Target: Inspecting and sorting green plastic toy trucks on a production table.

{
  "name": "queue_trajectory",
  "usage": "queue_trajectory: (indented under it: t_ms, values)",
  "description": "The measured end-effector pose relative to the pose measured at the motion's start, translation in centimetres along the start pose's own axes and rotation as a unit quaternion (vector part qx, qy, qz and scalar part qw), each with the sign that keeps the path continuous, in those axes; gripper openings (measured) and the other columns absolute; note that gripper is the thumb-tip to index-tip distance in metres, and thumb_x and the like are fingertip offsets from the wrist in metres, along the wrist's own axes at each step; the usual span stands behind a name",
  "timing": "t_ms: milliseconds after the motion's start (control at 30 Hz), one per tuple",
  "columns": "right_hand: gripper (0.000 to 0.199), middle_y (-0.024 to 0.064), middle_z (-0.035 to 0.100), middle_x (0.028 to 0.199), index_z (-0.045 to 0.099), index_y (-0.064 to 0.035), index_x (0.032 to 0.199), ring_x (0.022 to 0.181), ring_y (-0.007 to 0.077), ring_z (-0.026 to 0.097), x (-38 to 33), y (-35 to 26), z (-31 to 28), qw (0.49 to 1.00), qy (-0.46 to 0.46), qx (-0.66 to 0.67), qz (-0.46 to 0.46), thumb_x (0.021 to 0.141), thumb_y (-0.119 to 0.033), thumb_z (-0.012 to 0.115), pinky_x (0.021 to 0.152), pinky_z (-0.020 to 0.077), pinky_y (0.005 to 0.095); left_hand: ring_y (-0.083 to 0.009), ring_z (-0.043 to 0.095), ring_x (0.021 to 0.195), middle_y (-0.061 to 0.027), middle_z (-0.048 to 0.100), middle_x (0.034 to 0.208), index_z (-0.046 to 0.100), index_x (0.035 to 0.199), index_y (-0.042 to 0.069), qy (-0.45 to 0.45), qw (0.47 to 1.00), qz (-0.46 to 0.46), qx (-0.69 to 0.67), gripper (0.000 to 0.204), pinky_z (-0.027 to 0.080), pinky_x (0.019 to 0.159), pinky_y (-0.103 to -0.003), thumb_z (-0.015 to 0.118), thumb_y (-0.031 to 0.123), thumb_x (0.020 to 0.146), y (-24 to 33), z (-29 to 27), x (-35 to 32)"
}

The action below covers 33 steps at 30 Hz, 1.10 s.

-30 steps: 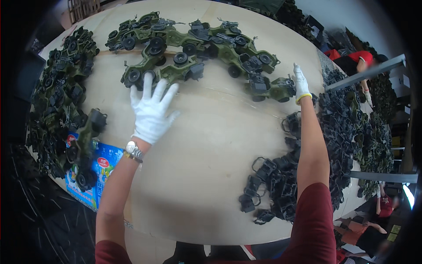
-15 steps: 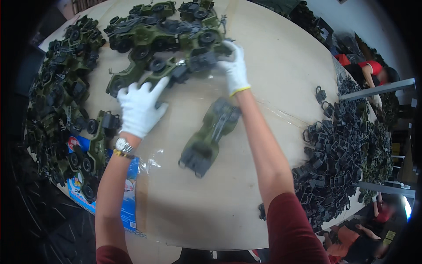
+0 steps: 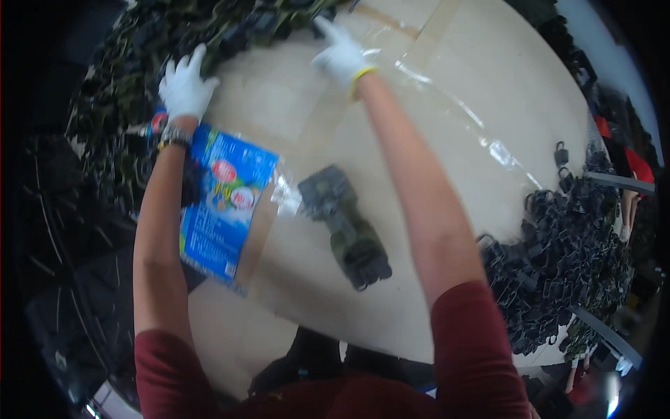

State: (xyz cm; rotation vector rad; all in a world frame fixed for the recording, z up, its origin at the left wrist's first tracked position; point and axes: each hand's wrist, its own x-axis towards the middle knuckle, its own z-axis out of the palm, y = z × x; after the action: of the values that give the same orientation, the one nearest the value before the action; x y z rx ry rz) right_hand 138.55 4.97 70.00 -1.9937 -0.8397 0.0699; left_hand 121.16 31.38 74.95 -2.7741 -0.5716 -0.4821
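Observation:
My left hand (image 3: 187, 87), in a white glove, has its fingers spread at the near edge of a heap of green toy military vehicles (image 3: 230, 31). To its right, my right hand (image 3: 343, 57), gloved too and slightly blurred, reaches toward the same heap with index finger and thumb apart; nothing shows in its grasp. Whether its fingertip touches a vehicle I cannot tell. Between my forearms a single green and black toy vehicle (image 3: 345, 227) lies by itself on the tan table (image 3: 279, 91).
A blue printed sheet (image 3: 241, 164) lies beside my left forearm. At the right is a large heap of small black plastic parts (image 3: 558, 258), with metal bars (image 3: 618, 183) beyond. Another person's arm (image 3: 628, 209) shows at the far right.
The view has turned, so everything sits differently in it. Both hands and the nearby vehicles appear farther toward the heap at upper left. More of the blue sheet is uncovered.

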Motion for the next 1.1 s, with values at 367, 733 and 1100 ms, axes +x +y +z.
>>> queue_trajectory:
  t_ms: [367,733,1100]
  values:
    - [0.032,0.0115,0.071,0.114,0.070,-0.0045,0.118,0.095,0.0214,0.068,-21.0,-1.2,-14.6,0.979,0.139,-0.011,0.145,0.088,-0.010,0.063,0.085,0.0544,0.0339,-0.0412,0.045,0.136,-0.0159,0.057,0.132,0.063,0.122,0.014,-0.226,0.767,0.503,-0.328,0.066,0.024,0.108,-0.071,0.076,0.052,0.070,19.9,-19.5,-23.3]
    - [0.027,0.0138,0.067,0.108,0.069,-0.0083,0.110,0.097,0.0353,0.063,-41.0,-10.9,-27.9,0.945,0.192,-0.226,0.138,0.083,-0.007,0.065,0.085,0.0520,0.0431,-0.0351,0.034,0.146,-0.0111,0.052,0.146,0.062,0.118,0.010,-0.120,0.943,0.302,0.078,0.029,0.025,0.118,-0.052,0.056,0.010,0.090,8.1,-9.6,-11.7]
    - [0.090,0.0194,0.037,0.154,0.047,-0.0171,0.145,0.138,0.0499,0.032,-65.6,-21.9,-24.1,0.824,0.153,-0.382,0.388,0.067,-0.042,0.085,0.112,0.0258,0.0646,-0.0452,0.020,0.150,-0.0297,0.022,0.160,0.029,0.155,0.003,-0.255,0.762,0.449,-0.392,0.136,0.021,0.120,-0.056,0.093,0.053,0.046,28.0,-19.8,-27.7]
